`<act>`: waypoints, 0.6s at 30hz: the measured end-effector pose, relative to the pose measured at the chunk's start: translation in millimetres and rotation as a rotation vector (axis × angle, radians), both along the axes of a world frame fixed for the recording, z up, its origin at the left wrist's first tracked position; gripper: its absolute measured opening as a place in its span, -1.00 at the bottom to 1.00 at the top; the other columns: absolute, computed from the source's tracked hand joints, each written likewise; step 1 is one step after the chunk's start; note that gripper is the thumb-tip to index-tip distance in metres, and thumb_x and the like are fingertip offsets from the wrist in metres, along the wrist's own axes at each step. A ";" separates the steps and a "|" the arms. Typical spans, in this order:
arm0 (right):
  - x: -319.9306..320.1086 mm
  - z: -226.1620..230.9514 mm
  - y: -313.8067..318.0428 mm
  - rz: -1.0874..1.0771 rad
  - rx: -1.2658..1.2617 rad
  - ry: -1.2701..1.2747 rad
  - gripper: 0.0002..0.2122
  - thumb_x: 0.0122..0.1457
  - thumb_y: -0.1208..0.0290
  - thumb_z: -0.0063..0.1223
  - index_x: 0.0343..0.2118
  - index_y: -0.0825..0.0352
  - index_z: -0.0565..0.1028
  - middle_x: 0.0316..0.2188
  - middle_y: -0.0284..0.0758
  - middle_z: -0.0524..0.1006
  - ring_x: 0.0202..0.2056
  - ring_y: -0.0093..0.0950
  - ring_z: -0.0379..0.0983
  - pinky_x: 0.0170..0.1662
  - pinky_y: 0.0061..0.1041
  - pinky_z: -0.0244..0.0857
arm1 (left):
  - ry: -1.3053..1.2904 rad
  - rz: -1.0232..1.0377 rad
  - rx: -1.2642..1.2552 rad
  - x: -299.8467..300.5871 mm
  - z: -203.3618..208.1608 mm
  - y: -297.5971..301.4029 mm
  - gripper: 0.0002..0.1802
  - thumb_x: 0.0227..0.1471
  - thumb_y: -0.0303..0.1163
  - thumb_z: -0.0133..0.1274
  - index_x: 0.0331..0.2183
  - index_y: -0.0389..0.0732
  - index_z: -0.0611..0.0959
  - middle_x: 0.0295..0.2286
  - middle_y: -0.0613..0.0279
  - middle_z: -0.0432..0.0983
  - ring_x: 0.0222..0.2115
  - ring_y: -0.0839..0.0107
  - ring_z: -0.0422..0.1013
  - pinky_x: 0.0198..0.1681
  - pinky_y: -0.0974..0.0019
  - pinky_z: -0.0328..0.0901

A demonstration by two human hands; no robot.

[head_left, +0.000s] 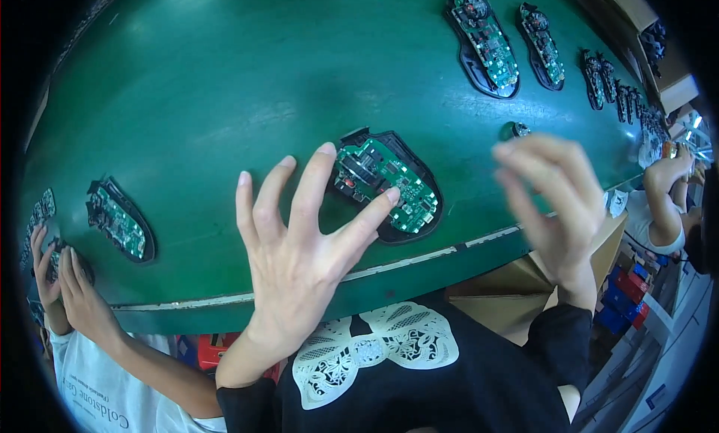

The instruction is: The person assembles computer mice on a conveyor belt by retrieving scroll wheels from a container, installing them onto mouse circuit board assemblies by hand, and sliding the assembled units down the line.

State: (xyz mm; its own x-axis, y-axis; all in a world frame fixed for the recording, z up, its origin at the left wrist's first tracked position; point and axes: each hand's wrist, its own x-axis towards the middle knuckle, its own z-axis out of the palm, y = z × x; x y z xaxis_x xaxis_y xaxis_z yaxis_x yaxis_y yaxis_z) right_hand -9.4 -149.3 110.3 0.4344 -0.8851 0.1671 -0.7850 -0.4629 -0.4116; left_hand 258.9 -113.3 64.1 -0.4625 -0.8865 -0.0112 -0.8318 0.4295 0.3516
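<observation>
A wide green surface (225, 81) curves across the view, seen from above. Near its front edge, at the middle, lies an open black mouse base (389, 184) with a green circuit board inside. The person's left hand (299, 246) hovers over the front edge just beside that base, fingers spread wide, grip empty; the index fingertip lies at the board's near side and the middle fingertip at its upper left corner, though whether they touch it cannot be told. The right hand (554, 201) is raised over the front edge to the right of the base, blurred, fingers loosely parted and holding nothing. Just beyond its fingertips sits a small round metal part (515, 129). More open mouse bases (487, 43) lie in a row toward the far right edge, and another one (120, 222) lies near the left front edge. At the left edge, another person's hands (64, 283) rest on the surface. At the right edge, a further person's arm (663, 193) reaches in.
</observation>
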 end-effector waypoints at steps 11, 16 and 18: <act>-48.9 -25.0 12.0 -0.250 0.191 0.098 -0.62 0.06 0.73 0.15 -0.02 0.30 0.57 -0.02 -0.26 0.52 -0.27 -0.37 0.55 -0.26 -0.46 0.49 | 0.038 -0.108 -0.289 8.3 -17.3 -90.8 -0.55 -0.03 -0.44 0.14 -0.07 0.22 0.68 0.10 -0.05 0.37 0.02 -0.03 0.37 0.21 -0.12 0.19; -57.6 -31.4 4.0 -0.296 0.321 -0.090 -0.60 0.08 0.73 0.16 0.01 0.29 0.58 -0.03 -0.23 0.56 -0.32 -0.49 0.53 -0.35 -0.53 0.46 | 0.047 -0.096 -0.342 25.7 -18.3 -134.3 -0.60 0.08 -0.41 0.17 -0.03 0.19 0.64 0.15 -0.10 0.35 0.06 -0.09 0.35 0.19 0.00 0.24; -65.2 -30.3 0.1 -0.235 0.319 -0.116 -0.60 0.09 0.71 0.18 0.04 0.31 0.57 -0.02 -0.24 0.56 -0.29 -0.54 0.52 -0.40 -0.57 0.46 | 0.039 -0.069 -0.340 39.1 0.0 -128.3 -0.55 0.10 -0.40 0.18 0.04 0.21 0.60 0.16 -0.14 0.33 0.09 -0.11 0.33 0.18 -0.02 0.25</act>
State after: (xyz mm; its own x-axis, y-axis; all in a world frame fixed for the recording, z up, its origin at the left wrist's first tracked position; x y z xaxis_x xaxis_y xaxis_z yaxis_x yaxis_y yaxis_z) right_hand -74.6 -149.2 80.1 0.2083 -0.9733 -0.0964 -0.7944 -0.1109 -0.5972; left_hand 298.1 -241.7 64.1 -0.5154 -0.8034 0.2983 -0.7856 0.5820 0.2101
